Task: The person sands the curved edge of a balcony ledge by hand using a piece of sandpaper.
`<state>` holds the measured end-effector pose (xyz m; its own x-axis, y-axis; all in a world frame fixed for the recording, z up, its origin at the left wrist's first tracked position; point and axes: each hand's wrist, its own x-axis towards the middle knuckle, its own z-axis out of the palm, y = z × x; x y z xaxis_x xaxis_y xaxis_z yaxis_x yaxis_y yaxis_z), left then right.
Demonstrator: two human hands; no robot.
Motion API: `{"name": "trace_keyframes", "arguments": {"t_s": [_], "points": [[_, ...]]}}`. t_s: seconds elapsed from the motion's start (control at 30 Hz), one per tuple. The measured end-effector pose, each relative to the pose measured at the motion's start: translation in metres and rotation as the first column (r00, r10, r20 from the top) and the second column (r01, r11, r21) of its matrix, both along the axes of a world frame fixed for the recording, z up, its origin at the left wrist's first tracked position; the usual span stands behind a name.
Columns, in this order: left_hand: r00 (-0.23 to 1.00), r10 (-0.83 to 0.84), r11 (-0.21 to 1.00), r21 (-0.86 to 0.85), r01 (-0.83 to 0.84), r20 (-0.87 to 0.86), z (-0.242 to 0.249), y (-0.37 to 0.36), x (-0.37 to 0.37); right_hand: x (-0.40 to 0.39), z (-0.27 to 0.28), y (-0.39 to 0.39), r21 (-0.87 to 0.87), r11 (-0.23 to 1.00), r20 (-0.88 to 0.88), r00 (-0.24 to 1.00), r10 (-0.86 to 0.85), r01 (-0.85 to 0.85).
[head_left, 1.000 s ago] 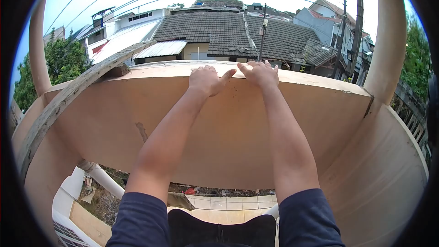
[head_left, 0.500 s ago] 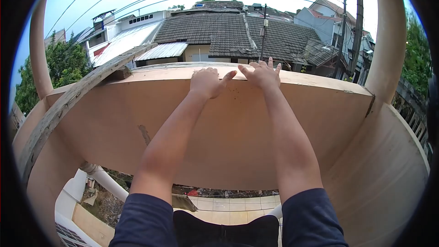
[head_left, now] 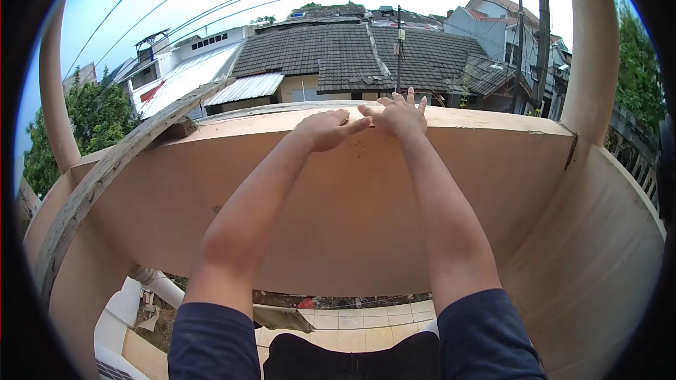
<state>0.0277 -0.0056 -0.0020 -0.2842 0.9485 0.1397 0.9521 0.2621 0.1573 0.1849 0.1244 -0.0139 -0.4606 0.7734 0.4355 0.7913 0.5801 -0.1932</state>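
Note:
Both arms reach forward to a peach-painted concrete wall (head_left: pixel 331 218) with a flat top ledge (head_left: pixel 479 118). My left hand (head_left: pixel 324 131) rests palm down at the ledge's near edge, its thumb stretched to the right and its other fingers reaching over the top, partly hidden behind the hand. Just to its right, my right hand (head_left: pixel 400 115) lies on the ledge with fingers spread, its thumb pointing toward the left thumb. The two thumb tips are close together. Neither hand holds anything.
A weathered wooden plank (head_left: pixel 127 151) slants over the wall at left, with a small wood block (head_left: pixel 184 127) under it. Round columns (head_left: pixel 590 49) flank the ledge. Below lies a tiled floor (head_left: pixel 352 334). Beyond are tiled roofs (head_left: pixel 296 53), wires and a utility pole (head_left: pixel 543 35).
My left hand has turned, its thumb now pointing more to the right and its fingers less visible. My right hand stays on the ledge. The view has shifted slightly.

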Motion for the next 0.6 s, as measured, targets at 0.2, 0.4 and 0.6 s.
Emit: {"name": "trace_keyframes", "arguments": {"t_s": [0.2,0.4,0.6], "points": [[0.976,0.151,0.988,-0.037,-0.147,0.159,0.008,0.018,-0.029,0.0,-0.001,0.004,0.005,1.0,0.028,1.0,-0.013,0.013],[0.973,-0.121,0.991,0.079,0.107,0.196,-0.003,0.031,-0.035,-0.001,-0.002,0.006,0.004,0.999,-0.002,0.999,0.037,-0.037],[0.874,-0.201,0.972,0.2,0.122,0.443,-0.01,0.042,-0.042,0.0,0.001,0.005,-0.065,0.995,0.005,0.998,0.07,-0.07]]}}
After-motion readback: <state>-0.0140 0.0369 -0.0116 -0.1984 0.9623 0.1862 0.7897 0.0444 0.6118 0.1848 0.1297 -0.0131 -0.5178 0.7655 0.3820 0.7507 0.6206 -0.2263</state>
